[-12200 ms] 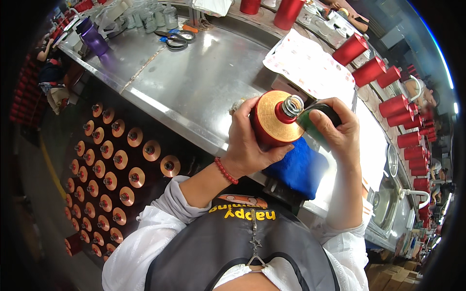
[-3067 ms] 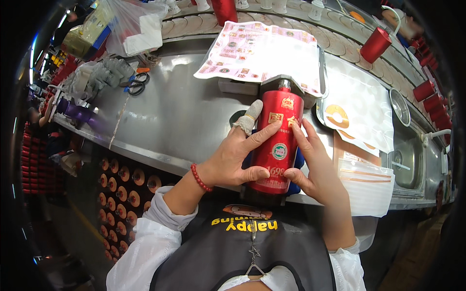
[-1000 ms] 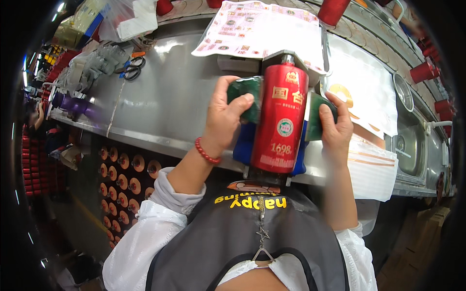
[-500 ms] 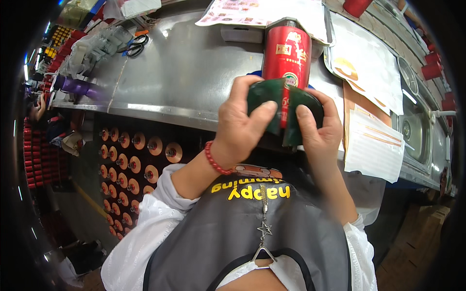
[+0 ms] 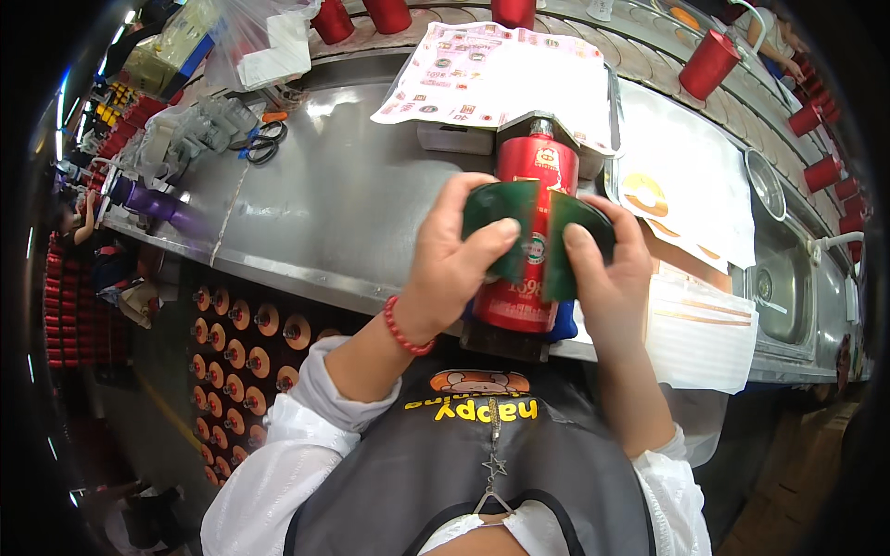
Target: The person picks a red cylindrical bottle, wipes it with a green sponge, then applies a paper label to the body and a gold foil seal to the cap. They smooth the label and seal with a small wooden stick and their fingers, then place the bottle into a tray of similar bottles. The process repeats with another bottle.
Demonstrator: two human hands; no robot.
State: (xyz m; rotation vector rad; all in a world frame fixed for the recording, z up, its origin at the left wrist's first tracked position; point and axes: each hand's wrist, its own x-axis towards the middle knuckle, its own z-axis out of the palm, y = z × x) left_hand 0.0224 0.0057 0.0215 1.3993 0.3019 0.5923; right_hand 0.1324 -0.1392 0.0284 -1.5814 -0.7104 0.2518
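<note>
A red bottle [image 5: 516, 310] lies on its side in a dark cradle [image 5: 505, 345] at the table's front edge, neck pointing away from me. My left hand [image 5: 459, 243] grips a dark green, flat, round-edged scraper [image 5: 491, 206], thumb on top and fingers behind. In my right hand [image 5: 612, 264] is a similar green scraper [image 5: 559, 264], pinched the same way. Both scrapers lie across the middle of the bottle, side by side, with a narrow strip of red showing between them. Something blue [image 5: 564, 322] shows beside the bottle's base.
Behind the bottle lies a tray with a printed label sheet [image 5: 491, 79]. White sheets [image 5: 691, 176] and a paper stack [image 5: 700, 324] are at right, before a sink [image 5: 788, 296]. Scissors [image 5: 266, 142] rest at left. Red bottles [image 5: 709, 65] stand on a conveyor [image 5: 640, 42] beyond.
Both hands and their scrapers have moved away from me along the bottle, from near its base to its middle. The view has tilted, showing more of the far conveyor.
</note>
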